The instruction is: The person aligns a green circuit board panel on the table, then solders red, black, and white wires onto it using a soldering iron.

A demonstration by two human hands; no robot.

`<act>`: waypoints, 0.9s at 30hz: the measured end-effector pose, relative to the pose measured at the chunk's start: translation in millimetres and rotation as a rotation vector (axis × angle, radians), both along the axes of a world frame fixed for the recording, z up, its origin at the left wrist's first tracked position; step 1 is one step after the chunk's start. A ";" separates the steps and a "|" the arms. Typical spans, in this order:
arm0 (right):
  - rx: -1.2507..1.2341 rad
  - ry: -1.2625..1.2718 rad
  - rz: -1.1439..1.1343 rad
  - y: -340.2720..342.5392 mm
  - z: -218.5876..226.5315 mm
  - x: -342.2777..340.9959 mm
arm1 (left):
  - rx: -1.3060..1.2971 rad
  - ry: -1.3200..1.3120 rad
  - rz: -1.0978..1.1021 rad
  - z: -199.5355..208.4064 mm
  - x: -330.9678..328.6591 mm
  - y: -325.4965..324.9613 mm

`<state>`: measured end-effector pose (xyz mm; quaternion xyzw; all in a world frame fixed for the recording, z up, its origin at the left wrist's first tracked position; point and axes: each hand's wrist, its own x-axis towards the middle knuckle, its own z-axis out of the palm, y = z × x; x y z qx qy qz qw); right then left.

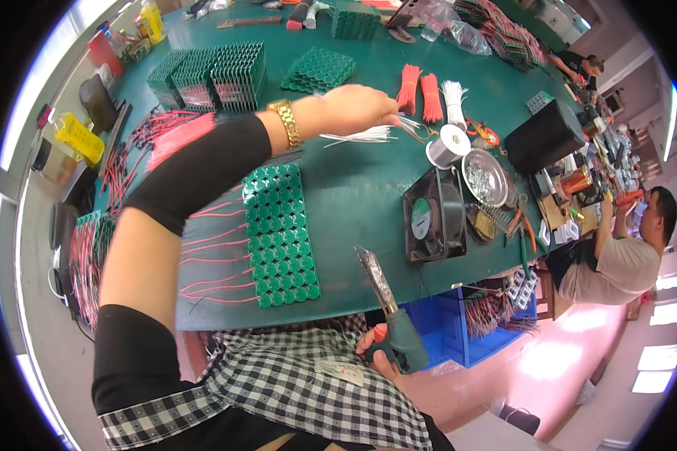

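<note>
Checked cloth of an apron lies nearest the camera, with the person's left arm rising beside it from the lower left. That arm bends at the elbow and stretches up and to the right across the green table, a black sleeve covering the forearm and a gold watch circling the wrist. The left hand is held back-up, knuckles curved and fingers drawn together toward the right, their tips beside some thin, pale wires; whether they pinch any of these cannot be told. Loose white wires lie just below the hand. Low at the table's near edge, in front of the apron, the right hand is wrapped around the grip of a green soldering gun, its metal nose angled upward and slightly left, apart from everything on the table. Between the left forearm and this tool lies a green circuit board panel of round cells, flat on the table, red wires trailing from its left side. Neither hand touches the panel.
</note>
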<state>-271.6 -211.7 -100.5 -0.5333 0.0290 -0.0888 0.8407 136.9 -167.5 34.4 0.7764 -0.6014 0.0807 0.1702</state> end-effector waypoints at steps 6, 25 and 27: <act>-0.015 -0.030 -0.038 -1.9 7.9 -1.9 | 0.429 -0.613 -0.293 45.6 -42.9 20.9; 0.198 -0.057 0.156 -12.3 37.5 62.4 | 0.016 0.089 0.448 -19.1 -61.5 191.5; 0.183 -0.056 0.138 -0.8 58.4 84.5 | -0.040 0.255 0.537 -22.0 -71.9 196.5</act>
